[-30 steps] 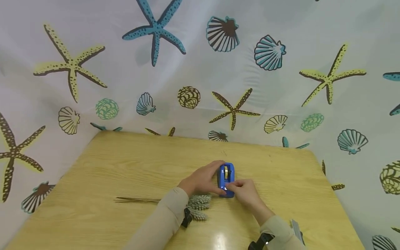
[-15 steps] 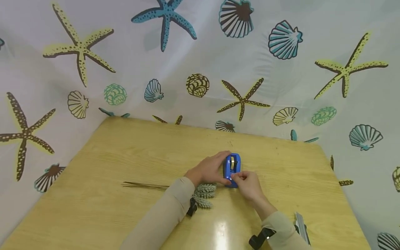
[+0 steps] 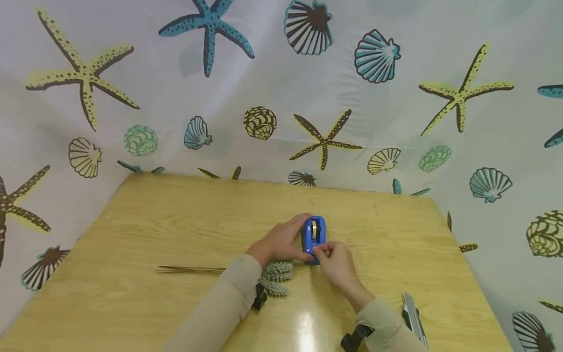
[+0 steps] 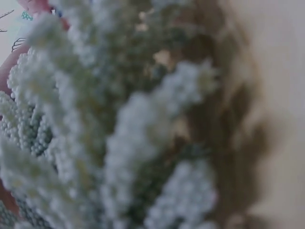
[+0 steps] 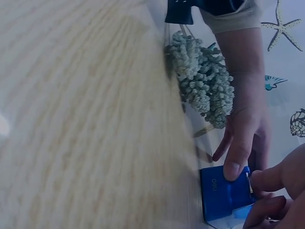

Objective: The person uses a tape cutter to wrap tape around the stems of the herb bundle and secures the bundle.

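1. A white cloth backdrop printed with blue, yellow and brown starfish and shells point(image 3: 264, 83) rises behind and at both sides.
2. Before it lies a yellowish wood-grain table point(image 3: 189, 220), a bright glare on its near part.
3. On the table, partly under the left forearm, lies a bunch of grey-green, bead-textured sprigs on long, thin brown stems point(image 3: 278, 274); the heads point right, the stem ends left. They fill most of the left wrist view, blurred.
4. The left hand point(image 3: 281, 243) grips the blue plastic tape dispenser point(image 5: 221, 195) from its left side, fingers at the far end, thumb pressed on the near end.
5. The right hand point(image 3: 338, 264) has its fingers curled, thumb and fingertip at the dispenser's near end; whether tape is between them cannot be told.
6. The dispenser stands on the table beyond the sprigs, between both hands.
7. A grey-and-black box cutter point(image 3: 413, 315) lies near the right forearm.
8. A small yellowish tape roll point(image 3: 314, 230) sits inside the dispenser.
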Motion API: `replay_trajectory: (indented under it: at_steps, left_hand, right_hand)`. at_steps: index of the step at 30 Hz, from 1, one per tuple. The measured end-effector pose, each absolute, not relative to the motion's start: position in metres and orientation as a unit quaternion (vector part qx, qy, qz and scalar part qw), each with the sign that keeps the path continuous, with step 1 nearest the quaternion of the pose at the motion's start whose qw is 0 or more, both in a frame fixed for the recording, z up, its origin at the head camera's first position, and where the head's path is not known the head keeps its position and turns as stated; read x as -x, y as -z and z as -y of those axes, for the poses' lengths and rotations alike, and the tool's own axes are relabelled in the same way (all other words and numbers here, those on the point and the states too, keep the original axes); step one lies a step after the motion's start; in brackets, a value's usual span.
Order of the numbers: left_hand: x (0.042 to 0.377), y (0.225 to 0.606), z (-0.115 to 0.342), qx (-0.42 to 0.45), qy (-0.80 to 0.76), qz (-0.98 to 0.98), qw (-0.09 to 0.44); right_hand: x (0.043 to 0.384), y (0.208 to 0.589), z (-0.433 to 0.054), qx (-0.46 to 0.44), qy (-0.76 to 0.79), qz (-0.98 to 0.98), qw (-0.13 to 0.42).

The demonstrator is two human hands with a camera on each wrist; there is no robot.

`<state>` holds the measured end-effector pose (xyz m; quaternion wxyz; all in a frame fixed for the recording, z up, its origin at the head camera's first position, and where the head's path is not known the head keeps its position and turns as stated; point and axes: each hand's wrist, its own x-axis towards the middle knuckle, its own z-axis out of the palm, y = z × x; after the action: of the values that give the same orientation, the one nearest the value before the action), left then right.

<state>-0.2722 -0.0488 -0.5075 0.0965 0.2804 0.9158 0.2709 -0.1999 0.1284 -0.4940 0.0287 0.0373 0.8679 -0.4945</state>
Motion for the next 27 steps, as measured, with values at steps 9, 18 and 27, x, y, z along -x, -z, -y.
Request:
replay_trajectory:
  at_steps: [9, 18, 27]
  left_hand:
    - [0.272, 0.506, 0.045, -0.270, -0.278, -0.915, 0.111]
    - [0.272, 0.505, 0.045, -0.265, -0.284, -0.913, 0.122]
    - [0.270, 0.505, 0.044, -0.260, -0.296, -0.910, 0.131]
  right_hand:
    - [0.195, 0.480, -0.136, -0.061, 0.500, -0.861, 0.072]
    - [0.185, 0.480, -0.140, -0.072, 0.510, -0.849, 0.117]
    - [0.175, 0.484, -0.142, -0.087, 0.525, -0.838, 0.122]
